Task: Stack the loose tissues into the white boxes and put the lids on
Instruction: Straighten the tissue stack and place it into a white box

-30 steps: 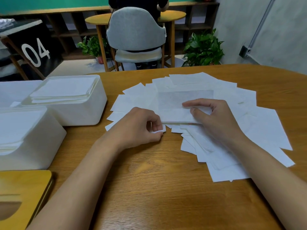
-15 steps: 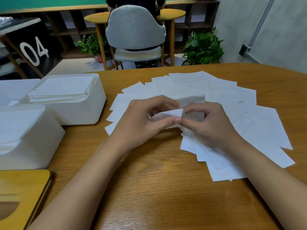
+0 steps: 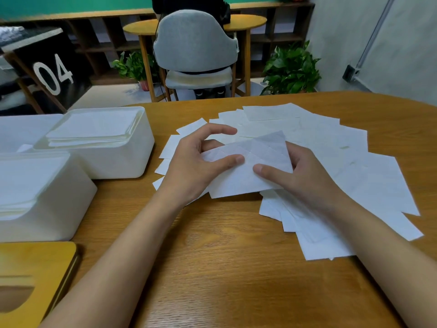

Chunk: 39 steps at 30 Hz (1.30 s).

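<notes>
Here in the head view, both hands meet over a brown wooden table (image 3: pixel 212 268) with a rounded far edge. The left hand (image 3: pixel 196 166) pinches the left side of a thin white tissue sheet (image 3: pixel 248 181). Its thumb is pressed on top of the paper, its lower fingers are curled beneath, and the index finger is stretched out above the sheet. The right hand (image 3: pixel 305 176) grips the same sheet on its right side, thumb on top and the other fingers tucked behind the paper, mostly hidden. The sheet is held just above the table. Its upper part is doubled over, so a greyer triangle shows through.

Under and beyond it lies a wide fan of loose white tissues (image 3: pixel 331 143), overlapping from the table's middle to its right side. The right forearm lies across the nearest ones.

On the left stand two white plastic boxes with rounded corners, both without lids. The farther white box (image 3: pixel 123 162) sits just beside the fan and holds a flat stack of tissues (image 3: pixel 94 129). The nearer white box (image 3: pixel 59 209), at the frame's left edge, is also filled with tissues. Just in front of it, in the lower left corner, lies a flat yellow-brown wooden lid (image 3: pixel 35 261) with an oval slot.

Behind the table are a grey padded chair (image 3: pixel 196 41), two green potted plants (image 3: pixel 290 69) and a black board marked 04 (image 3: pixel 52 72).
</notes>
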Each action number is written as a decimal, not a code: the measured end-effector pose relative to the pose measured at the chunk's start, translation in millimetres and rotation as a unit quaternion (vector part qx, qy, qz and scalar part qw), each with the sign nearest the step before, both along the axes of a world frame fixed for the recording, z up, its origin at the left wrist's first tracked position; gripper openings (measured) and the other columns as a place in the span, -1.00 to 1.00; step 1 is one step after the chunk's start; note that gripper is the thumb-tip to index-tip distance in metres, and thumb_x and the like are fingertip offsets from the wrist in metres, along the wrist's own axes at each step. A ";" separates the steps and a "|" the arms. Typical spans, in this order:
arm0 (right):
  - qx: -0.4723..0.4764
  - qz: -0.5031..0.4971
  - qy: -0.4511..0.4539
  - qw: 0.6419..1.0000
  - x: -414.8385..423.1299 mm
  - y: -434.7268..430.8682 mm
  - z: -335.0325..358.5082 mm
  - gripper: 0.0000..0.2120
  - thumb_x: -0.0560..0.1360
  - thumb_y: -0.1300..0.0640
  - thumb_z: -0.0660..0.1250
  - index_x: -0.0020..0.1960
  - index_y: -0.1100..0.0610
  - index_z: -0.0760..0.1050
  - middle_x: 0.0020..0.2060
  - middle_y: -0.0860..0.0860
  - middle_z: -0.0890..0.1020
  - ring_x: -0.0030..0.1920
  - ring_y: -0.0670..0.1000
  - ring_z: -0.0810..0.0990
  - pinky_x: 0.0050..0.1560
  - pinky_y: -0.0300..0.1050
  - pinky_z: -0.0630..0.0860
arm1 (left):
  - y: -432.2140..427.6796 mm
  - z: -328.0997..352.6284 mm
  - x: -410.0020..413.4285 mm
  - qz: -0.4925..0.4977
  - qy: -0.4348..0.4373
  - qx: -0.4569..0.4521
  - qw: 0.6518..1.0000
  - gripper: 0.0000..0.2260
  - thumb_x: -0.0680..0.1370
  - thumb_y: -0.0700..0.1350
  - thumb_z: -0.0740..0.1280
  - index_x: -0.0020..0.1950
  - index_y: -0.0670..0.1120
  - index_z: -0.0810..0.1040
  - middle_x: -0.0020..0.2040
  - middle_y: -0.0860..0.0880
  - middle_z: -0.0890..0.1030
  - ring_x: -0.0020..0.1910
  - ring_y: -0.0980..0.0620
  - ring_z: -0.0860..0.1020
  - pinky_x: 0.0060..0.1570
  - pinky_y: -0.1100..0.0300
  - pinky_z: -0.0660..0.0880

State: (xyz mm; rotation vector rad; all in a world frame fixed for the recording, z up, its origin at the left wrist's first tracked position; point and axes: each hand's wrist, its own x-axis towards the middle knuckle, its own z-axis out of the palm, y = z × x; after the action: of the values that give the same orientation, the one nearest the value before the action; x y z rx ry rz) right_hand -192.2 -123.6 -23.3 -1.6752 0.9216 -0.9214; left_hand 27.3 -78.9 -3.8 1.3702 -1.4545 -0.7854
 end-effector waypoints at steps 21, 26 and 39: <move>-0.015 0.029 -0.072 0.997 -5.4 -3.8 1.0 -0.56 0.59 0.27 0.43 0.28 -0.14 0.37 0.08 0.10 0.65 -0.07 0.10 0.71 -0.15 -0.02 0.67 | -11.9 -17.1 4.0 0.018 -0.017 -0.015 1.000 -0.71 0.57 0.00 0.52 0.28 0.13 0.63 0.07 0.17 0.63 -0.01 0.34 0.56 -0.12 0.42 0.46; -0.086 0.015 0.046 0.995 -4.2 -8.4 -5.2 -0.76 0.60 0.31 0.41 0.01 -0.01 0.73 0.01 -0.17 0.73 0.14 -0.12 0.64 0.17 -0.23 0.50 | -11.5 -21.8 12.0 0.032 -0.130 -0.046 0.990 -0.68 0.56 0.03 0.53 0.29 0.13 0.60 0.00 0.12 0.63 -0.06 0.20 0.56 -0.17 0.41 0.42; -0.085 -0.087 0.035 0.992 -4.9 -13.7 -14.1 -0.69 0.62 0.28 0.35 0.10 -0.09 0.73 0.14 -0.20 0.71 0.27 -0.19 0.59 0.36 -0.11 0.50 | 17.3 -36.0 39.5 0.005 -0.325 -0.036 0.945 -0.96 0.54 0.06 0.49 -0.05 0.13 0.70 -0.02 0.21 0.62 0.07 0.18 0.56 0.08 0.02 0.55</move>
State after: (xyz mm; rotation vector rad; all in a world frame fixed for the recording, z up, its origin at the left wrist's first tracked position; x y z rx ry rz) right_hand -197.1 -137.3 -37.4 -1.8008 1.0738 -1.0894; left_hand 66.8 -61.7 -39.8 1.6634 -1.9494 -0.2608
